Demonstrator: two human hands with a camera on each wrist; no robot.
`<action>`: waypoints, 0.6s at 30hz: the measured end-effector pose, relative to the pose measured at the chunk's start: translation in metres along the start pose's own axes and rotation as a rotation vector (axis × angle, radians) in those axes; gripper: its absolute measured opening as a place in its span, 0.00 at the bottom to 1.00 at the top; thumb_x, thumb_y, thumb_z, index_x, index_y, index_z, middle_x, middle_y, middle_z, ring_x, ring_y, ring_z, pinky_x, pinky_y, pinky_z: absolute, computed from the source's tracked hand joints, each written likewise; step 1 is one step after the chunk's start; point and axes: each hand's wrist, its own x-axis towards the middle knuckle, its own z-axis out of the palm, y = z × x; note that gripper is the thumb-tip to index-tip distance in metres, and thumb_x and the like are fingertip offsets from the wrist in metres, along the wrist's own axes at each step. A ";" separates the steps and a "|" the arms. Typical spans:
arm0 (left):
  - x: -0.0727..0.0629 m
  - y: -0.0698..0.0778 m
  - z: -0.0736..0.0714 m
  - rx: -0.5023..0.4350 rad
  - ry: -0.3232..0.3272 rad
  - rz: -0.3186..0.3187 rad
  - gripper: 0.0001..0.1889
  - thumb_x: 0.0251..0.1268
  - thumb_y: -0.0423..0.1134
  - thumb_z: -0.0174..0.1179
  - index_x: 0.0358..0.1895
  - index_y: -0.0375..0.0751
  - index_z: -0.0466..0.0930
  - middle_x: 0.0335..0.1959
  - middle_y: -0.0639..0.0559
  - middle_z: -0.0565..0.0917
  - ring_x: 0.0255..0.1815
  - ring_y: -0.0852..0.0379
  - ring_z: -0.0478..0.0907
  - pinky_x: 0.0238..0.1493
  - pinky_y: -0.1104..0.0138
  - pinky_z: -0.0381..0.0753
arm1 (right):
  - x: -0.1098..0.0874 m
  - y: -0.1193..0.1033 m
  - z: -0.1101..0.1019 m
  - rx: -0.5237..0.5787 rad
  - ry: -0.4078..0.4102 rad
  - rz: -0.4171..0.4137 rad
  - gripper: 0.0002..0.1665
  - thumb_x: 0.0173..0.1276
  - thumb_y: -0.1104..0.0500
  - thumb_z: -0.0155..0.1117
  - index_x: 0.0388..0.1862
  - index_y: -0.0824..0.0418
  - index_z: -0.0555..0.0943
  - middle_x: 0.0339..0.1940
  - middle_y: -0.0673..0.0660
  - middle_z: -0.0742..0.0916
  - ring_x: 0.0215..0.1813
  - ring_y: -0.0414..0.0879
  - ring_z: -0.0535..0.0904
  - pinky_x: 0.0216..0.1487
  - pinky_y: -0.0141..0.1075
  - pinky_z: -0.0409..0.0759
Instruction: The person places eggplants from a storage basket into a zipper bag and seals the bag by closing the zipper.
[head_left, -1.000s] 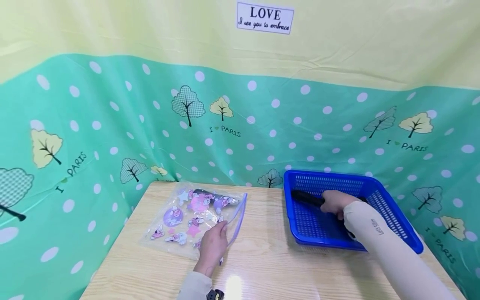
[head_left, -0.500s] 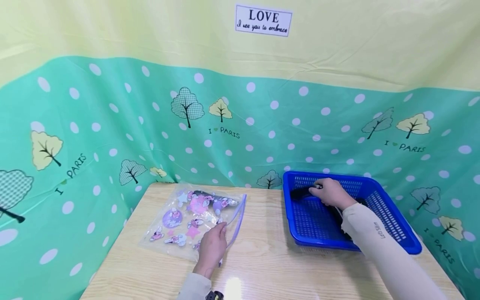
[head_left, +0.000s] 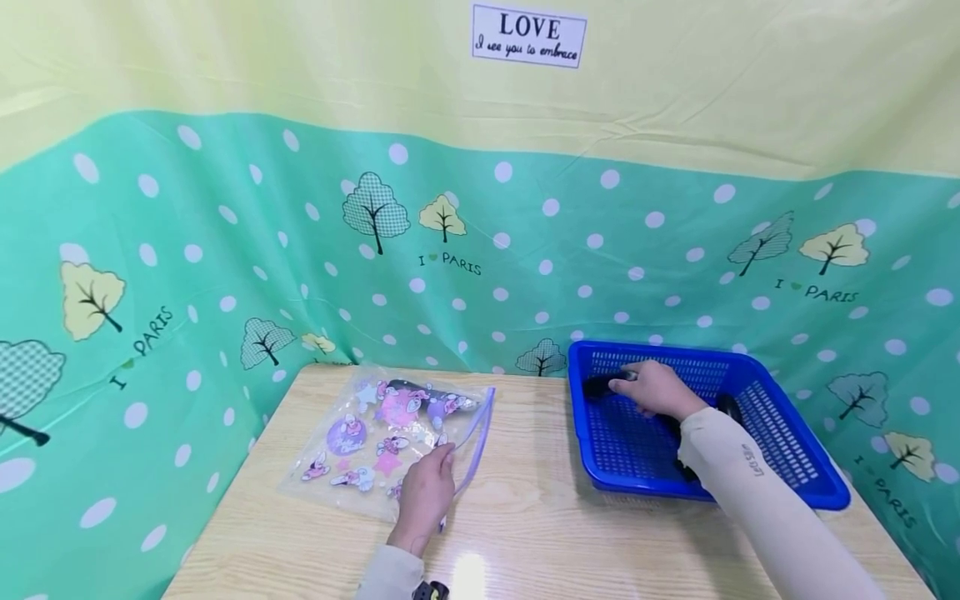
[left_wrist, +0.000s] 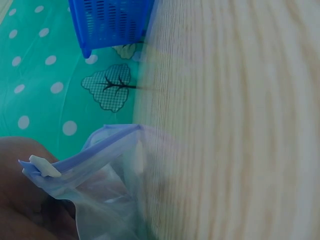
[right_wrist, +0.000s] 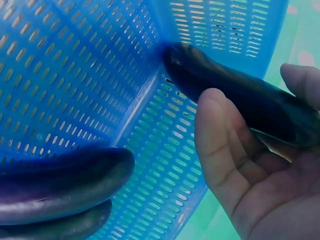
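In the head view my left hand pinches the open edge of a clear zip bag printed with pink and purple cartoons. A long dark thing shows through the bag near its far side. The bag's purple zip strip with a white slider appears in the left wrist view. My right hand reaches into the blue basket and grips an eggplant between thumb and fingers. Two more eggplants lie in the right wrist view: an upper eggplant and a lower eggplant.
The wooden table carries the bag at left and the basket at right, with bare wood between them. A green and yellow patterned curtain hangs close behind and along both sides.
My right hand has moved left inside the basket, from its middle to the eggplant at its left end, and now grips it. The left hand and the bag have stayed in place.
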 end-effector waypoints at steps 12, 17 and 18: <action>0.000 0.001 0.000 -0.001 0.000 0.004 0.13 0.73 0.30 0.56 0.55 0.32 0.83 0.45 0.36 0.87 0.45 0.36 0.85 0.48 0.44 0.82 | -0.001 0.001 0.002 -0.185 0.060 -0.081 0.36 0.72 0.52 0.66 0.65 0.80 0.72 0.46 0.71 0.87 0.48 0.65 0.84 0.51 0.57 0.81; 0.000 0.001 0.000 -0.002 -0.004 -0.007 0.13 0.73 0.30 0.56 0.55 0.32 0.83 0.45 0.36 0.87 0.45 0.36 0.85 0.48 0.44 0.82 | -0.001 0.003 0.003 -0.219 0.069 -0.095 0.35 0.72 0.53 0.65 0.65 0.80 0.72 0.55 0.74 0.83 0.45 0.59 0.84 0.55 0.56 0.79; 0.000 0.001 0.001 -0.005 -0.008 -0.012 0.13 0.73 0.30 0.56 0.56 0.32 0.83 0.45 0.37 0.87 0.45 0.37 0.85 0.48 0.44 0.82 | -0.002 0.004 0.003 -0.202 0.064 -0.087 0.35 0.73 0.53 0.65 0.66 0.80 0.72 0.49 0.72 0.86 0.38 0.56 0.85 0.50 0.54 0.81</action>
